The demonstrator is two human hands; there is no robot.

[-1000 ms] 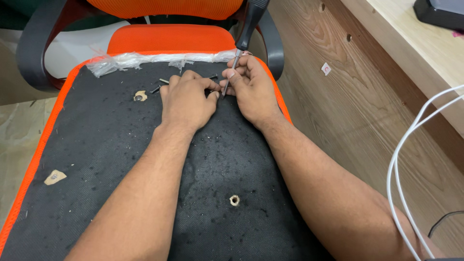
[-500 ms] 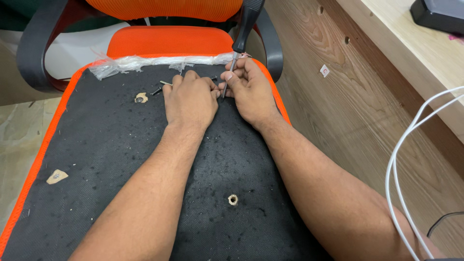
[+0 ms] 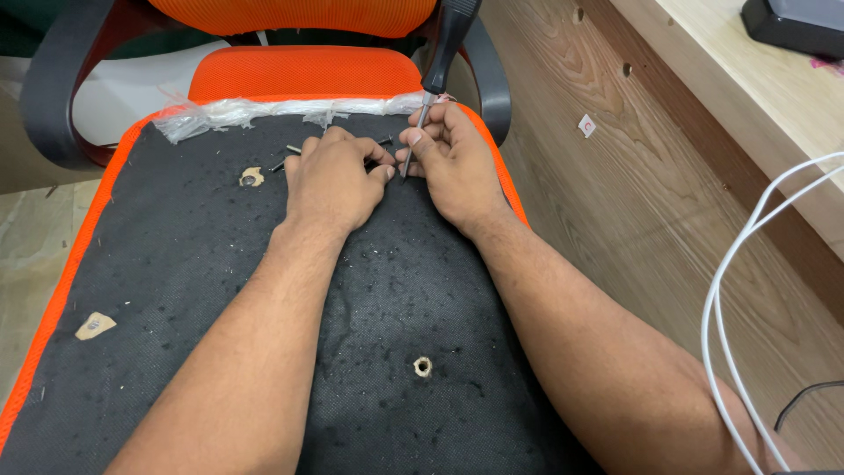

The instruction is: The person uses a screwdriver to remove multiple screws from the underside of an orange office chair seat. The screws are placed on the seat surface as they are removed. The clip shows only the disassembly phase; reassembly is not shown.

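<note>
Head view: right hand (image 3: 453,163) pinches the thin steel shaft of a black-handled screwdriver (image 3: 428,92), tip down on the black fabric underside of an orange-edged chair seat (image 3: 176,281). Left hand (image 3: 332,185) lies curled, fingertips at the tip beside small dark screws (image 3: 290,151); what it grips cannot be told. Best judged: keep the shaft upright, steady the tip, press straight down.

Both hands (image 3: 387,171) on seat panel (image 3: 176,290), screwdriver (image 3: 440,62) upright btwn them, chair (image 3: 299,75) behind.

surface: black seat underside (image 3: 176,290) | on it: dark screws (image 3: 290,151), likely 3; both hands
</note>
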